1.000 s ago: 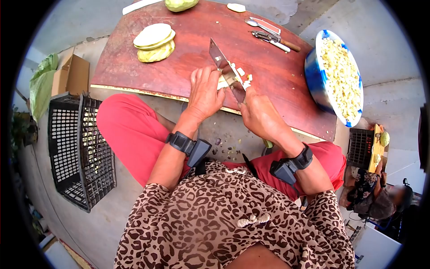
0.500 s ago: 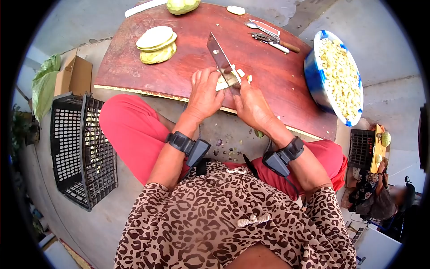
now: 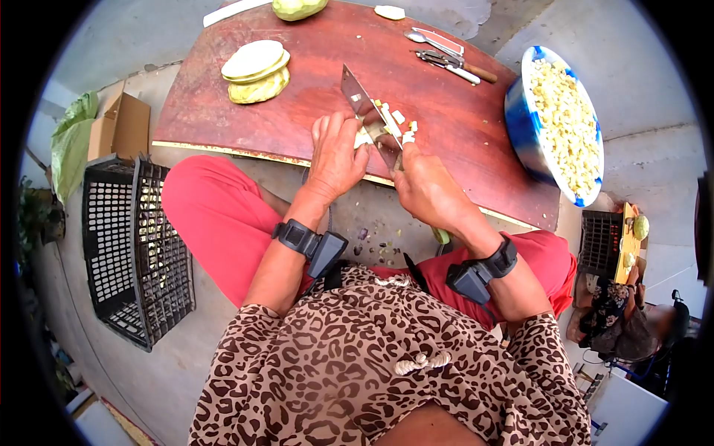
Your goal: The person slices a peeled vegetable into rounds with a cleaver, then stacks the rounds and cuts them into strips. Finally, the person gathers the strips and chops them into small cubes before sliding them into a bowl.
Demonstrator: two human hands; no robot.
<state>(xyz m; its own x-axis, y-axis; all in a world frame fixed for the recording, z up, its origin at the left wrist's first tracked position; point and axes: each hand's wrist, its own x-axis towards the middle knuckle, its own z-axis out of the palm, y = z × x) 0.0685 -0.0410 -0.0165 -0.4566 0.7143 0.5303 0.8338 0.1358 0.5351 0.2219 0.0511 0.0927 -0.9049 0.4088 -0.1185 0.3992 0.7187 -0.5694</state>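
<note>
My right hand [image 3: 430,186] is wrapped round the handle of a cleaver [image 3: 360,100], its broad blade tilted over the near edge of the red-brown table [image 3: 312,82]. To the left of the blade, my left hand [image 3: 336,157] presses a pale vegetable piece [image 3: 362,139] down with bent fingers; most of the piece is hidden by the hand and blade. Small pale cubes [image 3: 399,117] lie just right of the blade. A stack of pale slices [image 3: 255,59] rests on a yellow-green vegetable chunk [image 3: 259,88] further left.
A blue-and-white basin [image 3: 524,137] full of diced pieces stands at the right. Near the far edge lie a spoon [image 3: 418,37], a peeler [image 3: 439,61] and a whole peeled vegetable [image 3: 299,7]. Black crates [image 3: 141,253] stand left on the floor. Another person [image 3: 632,327] sits far right.
The cleaver and my right hand have shifted slightly, and more cut cubes now lie to the right of the blade. My left hand has moved slightly left, still on the piece.
</note>
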